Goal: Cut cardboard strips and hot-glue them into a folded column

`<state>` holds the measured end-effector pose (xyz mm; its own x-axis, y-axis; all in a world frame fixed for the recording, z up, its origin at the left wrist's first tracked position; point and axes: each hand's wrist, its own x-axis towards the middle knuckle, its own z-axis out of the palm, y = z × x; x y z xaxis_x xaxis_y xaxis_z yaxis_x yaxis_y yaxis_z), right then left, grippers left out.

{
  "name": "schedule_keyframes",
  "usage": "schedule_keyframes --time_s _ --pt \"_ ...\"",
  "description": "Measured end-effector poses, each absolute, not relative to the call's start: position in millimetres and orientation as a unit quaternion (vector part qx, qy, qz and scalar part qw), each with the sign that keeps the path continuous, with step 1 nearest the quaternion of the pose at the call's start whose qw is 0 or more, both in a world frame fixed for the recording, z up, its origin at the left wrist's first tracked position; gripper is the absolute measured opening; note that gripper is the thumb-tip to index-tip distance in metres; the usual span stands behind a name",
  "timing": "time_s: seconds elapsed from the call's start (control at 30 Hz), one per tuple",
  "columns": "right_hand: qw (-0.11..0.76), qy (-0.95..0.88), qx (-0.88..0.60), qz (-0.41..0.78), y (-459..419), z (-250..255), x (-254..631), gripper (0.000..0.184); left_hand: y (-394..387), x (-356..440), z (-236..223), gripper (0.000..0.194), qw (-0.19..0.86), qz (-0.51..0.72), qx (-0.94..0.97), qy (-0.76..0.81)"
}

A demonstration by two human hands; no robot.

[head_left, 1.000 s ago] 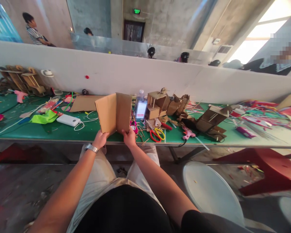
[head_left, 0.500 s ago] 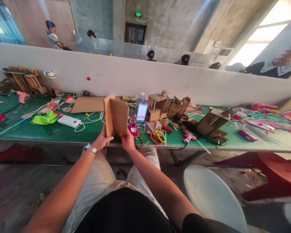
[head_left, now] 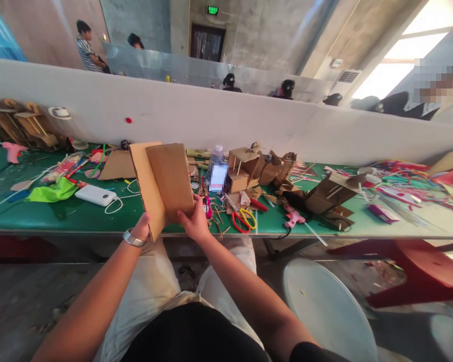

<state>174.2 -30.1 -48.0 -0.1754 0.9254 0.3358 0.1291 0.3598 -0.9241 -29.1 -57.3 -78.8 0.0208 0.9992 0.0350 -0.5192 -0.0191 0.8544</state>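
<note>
Between my hands is a folded piece of cardboard (head_left: 169, 176), its two panels standing up at an angle like an open book. My left hand (head_left: 141, 227), below a metal-band watch (head_left: 133, 238), holds the lower outer edge of the left panel; its fingers are mostly hidden behind the board. My right hand (head_left: 195, 220) grips the lower right corner of the other panel, thumb on the front. Just right of that hand lie a small pink item (head_left: 206, 207) and scissors (head_left: 244, 220) with red and yellow handles.
Cardboard models (head_left: 245, 168) and a bottle (head_left: 218, 156) stand behind on the green table (head_left: 109, 221). A pink glue gun (head_left: 294, 217) lies to the right, a white power bank (head_left: 95, 195) with a cable to the left. A white partition (head_left: 173, 113) runs along the back; people sit beyond it.
The cardboard's panels turned closer together, then spread apart again as it moved left and tilted. My left hand shifted from the board's bottom to its left panel's outer edge.
</note>
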Motion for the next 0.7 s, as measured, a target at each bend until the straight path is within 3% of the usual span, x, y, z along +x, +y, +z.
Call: schedule_keyframes --time_s 0.1,0.27,0.5,0.7 --pt "0.519 -0.62 -0.398 0.434 -19 -44 178 0.068 -65 -24 -64 0.098 0.619 0.633 0.341 0.315" --pt "0.521 -0.554 -0.391 0.518 -3 -36 178 0.052 -65 -13 -44 0.108 0.653 0.658 0.308 0.214" --pt "0.503 -0.426 -0.306 0.687 0 -14 170 0.02 -63 -4 -37 0.096 0.704 0.629 0.284 0.168" --pt "0.48 -0.327 -0.172 0.796 -7 23 187 0.011 -77 11 -16 0.095 0.703 0.641 0.281 0.125"
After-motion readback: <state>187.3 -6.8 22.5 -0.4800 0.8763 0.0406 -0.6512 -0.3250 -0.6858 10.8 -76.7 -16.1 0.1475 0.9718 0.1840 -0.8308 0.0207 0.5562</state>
